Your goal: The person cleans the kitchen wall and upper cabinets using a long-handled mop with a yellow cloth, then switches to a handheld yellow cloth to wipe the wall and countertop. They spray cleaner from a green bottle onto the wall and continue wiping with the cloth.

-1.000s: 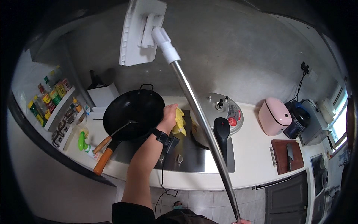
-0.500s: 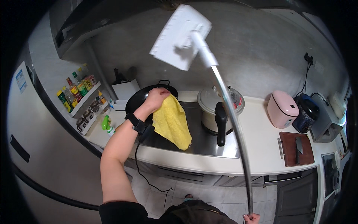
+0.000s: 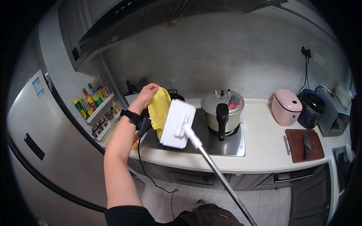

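My left hand (image 3: 148, 92) pinches the top edge of a yellow cloth (image 3: 157, 109), which hangs down over the left side of the cooktop (image 3: 235, 145). In front of the cloth is the flat white rectangular head of a mop (image 3: 174, 130), overlapping its right part. From the head, a metal pole (image 3: 226, 183) slants down to the lower edge of the view. My right hand is out of the picture. Whether cloth and mop head touch is hard to tell. Behind the cloth, only a bit of the black wok (image 3: 177, 97) shows.
A pressure cooker (image 3: 212, 119) stands on the cooktop's right side. Further right are a pink appliance (image 3: 285, 109), a dark cooker (image 3: 311, 113) and a cutting board (image 3: 315, 148) with a cleaver (image 3: 306, 142). Sauce bottles (image 3: 89, 101) fill a rack near the fridge (image 3: 60, 139). A range hood (image 3: 135, 26) overhangs the wall.
The mop head has come down from high against the wall to the front of the cloth. My right hand has left the picture; my left hand still grips the cloth, slightly further left.
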Demonstrator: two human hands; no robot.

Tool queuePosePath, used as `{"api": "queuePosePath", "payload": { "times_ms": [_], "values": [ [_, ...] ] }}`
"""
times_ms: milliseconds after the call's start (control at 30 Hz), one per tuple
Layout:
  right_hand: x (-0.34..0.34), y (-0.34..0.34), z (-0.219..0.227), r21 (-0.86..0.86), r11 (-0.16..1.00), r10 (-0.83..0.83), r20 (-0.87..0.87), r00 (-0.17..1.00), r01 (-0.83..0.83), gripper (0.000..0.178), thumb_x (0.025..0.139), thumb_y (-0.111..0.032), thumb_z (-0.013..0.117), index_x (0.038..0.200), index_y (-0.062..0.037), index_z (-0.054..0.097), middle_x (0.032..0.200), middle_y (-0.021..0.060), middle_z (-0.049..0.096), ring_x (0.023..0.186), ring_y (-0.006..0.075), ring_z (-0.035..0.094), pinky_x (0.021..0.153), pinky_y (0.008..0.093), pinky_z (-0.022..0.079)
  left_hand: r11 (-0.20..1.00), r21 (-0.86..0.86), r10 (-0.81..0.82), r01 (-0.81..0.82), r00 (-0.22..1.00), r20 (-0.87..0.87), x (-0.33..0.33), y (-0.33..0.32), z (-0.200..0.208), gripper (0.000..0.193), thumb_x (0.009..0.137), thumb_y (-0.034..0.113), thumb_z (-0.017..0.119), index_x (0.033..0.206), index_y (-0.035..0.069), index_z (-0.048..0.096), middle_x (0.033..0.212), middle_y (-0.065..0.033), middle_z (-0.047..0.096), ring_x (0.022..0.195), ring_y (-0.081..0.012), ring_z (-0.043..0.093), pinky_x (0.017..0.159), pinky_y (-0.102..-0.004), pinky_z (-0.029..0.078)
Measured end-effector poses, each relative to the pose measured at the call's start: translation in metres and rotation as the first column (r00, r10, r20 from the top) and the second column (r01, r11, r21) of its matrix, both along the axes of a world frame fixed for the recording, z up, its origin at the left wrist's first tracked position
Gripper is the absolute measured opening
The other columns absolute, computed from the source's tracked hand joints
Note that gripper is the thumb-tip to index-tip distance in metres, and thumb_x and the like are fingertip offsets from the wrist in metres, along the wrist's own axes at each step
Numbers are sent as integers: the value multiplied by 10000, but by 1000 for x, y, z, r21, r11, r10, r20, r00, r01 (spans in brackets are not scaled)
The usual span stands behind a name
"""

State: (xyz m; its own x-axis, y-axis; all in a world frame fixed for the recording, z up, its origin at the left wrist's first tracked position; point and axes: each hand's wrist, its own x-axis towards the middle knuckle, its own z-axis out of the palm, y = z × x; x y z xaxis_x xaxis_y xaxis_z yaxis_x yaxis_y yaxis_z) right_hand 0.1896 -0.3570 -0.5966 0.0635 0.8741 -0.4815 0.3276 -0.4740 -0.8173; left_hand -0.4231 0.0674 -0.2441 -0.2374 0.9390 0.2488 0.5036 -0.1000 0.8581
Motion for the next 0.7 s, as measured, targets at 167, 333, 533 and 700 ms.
{"api": "queuePosePath", "payload": {
  "times_ms": [167, 333, 533, 700],
  "values": [
    [7, -2, -13, -28, 991, 134, -2, 991, -134, 202, 782, -142, 644, 666, 21, 619, 554, 1, 530, 527, 86, 416, 474, 307, 365, 983, -62, -176, 173, 983, -56, 27, -14, 15, 132, 915, 188, 502, 940, 65, 541, 798, 38, 546, 726, -49, 509, 663, -215, 434],
    [3, 3, -9, 55, 987, 153, -4, 988, -153, 203, 776, -131, 640, 641, 17, 607, 541, -3, 517, 514, 90, 417, 467, 310, 362, 943, -108, -332, 314, 895, -297, 48, -30, 31, 135, 929, 167, 472, 943, 49, 537, 802, 40, 532, 742, -40, 484, 686, -211, 424],
    [-6, 10, -10, 20, 992, 128, -14, 992, -128, 244, 772, -128, 644, 581, -3, 558, 523, -25, 483, 496, 69, 395, 436, 291, 325, 904, 36, -338, 426, 764, -549, 84, -49, 46, 175, 920, 175, 478, 957, 10, 525, 773, -25, 546, 734, -96, 485, 696, -254, 419],
    [-15, 16, -10, 49, 992, 124, -137, 983, -118, 249, 790, -141, 640, 591, -8, 572, 525, -35, 481, 496, 62, 383, 428, 286, 309, 918, 156, -173, 365, 721, -671, 108, -59, 66, 133, 911, 139, 482, 964, 23, 519, 800, -70, 557, 748, -127, 500, 711, -256, 418]
  ]
}}
